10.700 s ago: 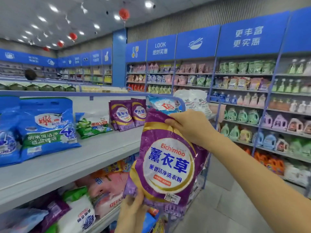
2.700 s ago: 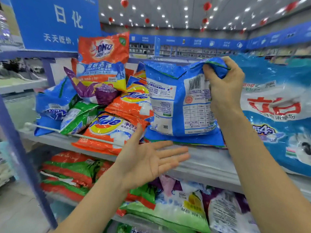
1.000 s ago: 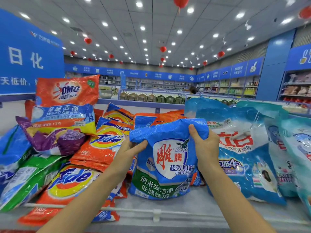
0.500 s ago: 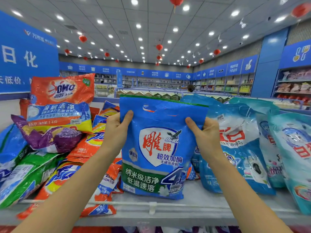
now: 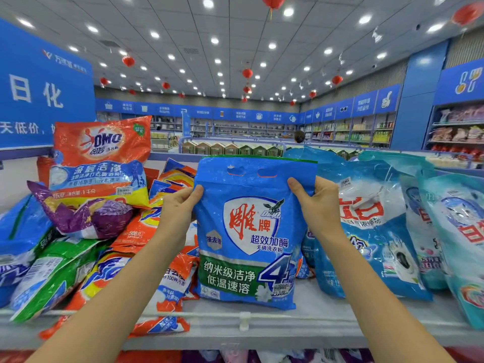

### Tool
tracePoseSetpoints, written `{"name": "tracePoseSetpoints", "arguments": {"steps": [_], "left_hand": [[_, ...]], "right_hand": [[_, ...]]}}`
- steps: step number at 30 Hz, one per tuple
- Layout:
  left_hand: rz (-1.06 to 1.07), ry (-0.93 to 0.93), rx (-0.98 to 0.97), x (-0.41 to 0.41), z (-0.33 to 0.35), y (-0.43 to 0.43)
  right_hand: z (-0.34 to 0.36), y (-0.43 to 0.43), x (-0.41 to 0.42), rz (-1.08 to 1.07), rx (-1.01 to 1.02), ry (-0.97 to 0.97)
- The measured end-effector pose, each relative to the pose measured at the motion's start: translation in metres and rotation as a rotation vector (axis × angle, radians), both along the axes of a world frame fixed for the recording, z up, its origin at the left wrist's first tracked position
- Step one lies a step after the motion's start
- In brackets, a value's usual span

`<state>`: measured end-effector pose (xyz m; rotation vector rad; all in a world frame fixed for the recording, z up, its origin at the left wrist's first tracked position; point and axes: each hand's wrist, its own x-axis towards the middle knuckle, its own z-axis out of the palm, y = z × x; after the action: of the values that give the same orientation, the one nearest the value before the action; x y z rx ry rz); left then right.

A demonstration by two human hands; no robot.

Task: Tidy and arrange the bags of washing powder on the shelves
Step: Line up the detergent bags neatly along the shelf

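Note:
A blue bag of washing powder (image 5: 248, 231) with a red-lettered shield and green band stands upright on the grey shelf (image 5: 301, 328), front facing me. My left hand (image 5: 180, 205) grips its left edge and my right hand (image 5: 317, 205) grips its right edge, both near the top. Left of it lie orange Tide bags (image 5: 146, 258), a purple bag (image 5: 86, 218), a green bag (image 5: 49, 279) and an orange OMO bag (image 5: 102, 158) in a loose heap. Right of it stand pale blue bags (image 5: 374, 226).
A thin white rail (image 5: 243, 317) runs along the shelf's front edge. A blue sign (image 5: 39, 90) hangs at upper left. Teal bags (image 5: 458, 231) fill the far right. More bags show on the lower shelf (image 5: 235, 356). A person's head (image 5: 299, 136) shows beyond the shelf.
The blue bag was crumpled a second ago; both hands have pulled it up and smoothed it so it stands straight with its handle holes showing. My hands now sit lower on its sides.

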<state>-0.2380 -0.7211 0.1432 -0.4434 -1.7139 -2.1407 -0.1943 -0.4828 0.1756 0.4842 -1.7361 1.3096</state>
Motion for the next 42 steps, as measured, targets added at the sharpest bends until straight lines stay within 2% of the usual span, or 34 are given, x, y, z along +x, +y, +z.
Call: {"name": "tracePoseSetpoints", "arguments": {"steps": [4,6,9,11,14,17,20,23,27,32,42], "left_hand": [[-0.207,-0.236,-0.137,0.008,-0.021,-0.011],[-0.298,-0.303,-0.346,0.012,-0.036,-0.017],[-0.421,-0.290,-0.632,0.021,-0.042,-0.020],[-0.394,-0.246,-0.729,0.024,-0.042,-0.016],[-0.175,-0.100,-0.879,0.026,-0.045,-0.008],[-0.164,-0.049,-0.728,0.029,-0.045,-0.003],[-0.288,-0.045,-0.505,0.033,-0.034,0.004],[-0.449,-0.075,-0.363,0.043,-0.017,0.022],[-0.654,-0.069,-0.292,0.061,-0.007,0.065],[-0.843,-0.172,-0.251,0.097,-0.016,0.148],[-1.038,-0.304,-0.228,0.221,-0.054,0.362]], "right_hand": [[-0.004,0.004,0.002,0.127,-0.064,-0.077],[-0.006,0.003,0.002,0.154,-0.118,-0.100],[-0.006,-0.007,0.002,0.129,-0.181,-0.115],[-0.004,-0.017,0.002,0.080,-0.217,-0.126],[0.003,-0.030,0.005,-0.006,-0.172,-0.116],[0.014,-0.025,0.019,-0.061,-0.143,-0.073],[0.029,-0.007,0.038,-0.082,-0.222,-0.018],[0.046,0.012,0.061,-0.091,-0.316,0.030],[0.063,0.048,0.105,-0.169,-0.322,0.092],[0.067,0.111,0.168,-0.305,-0.289,0.107],[0.033,0.299,0.331,-0.600,-0.256,-0.019]]}}
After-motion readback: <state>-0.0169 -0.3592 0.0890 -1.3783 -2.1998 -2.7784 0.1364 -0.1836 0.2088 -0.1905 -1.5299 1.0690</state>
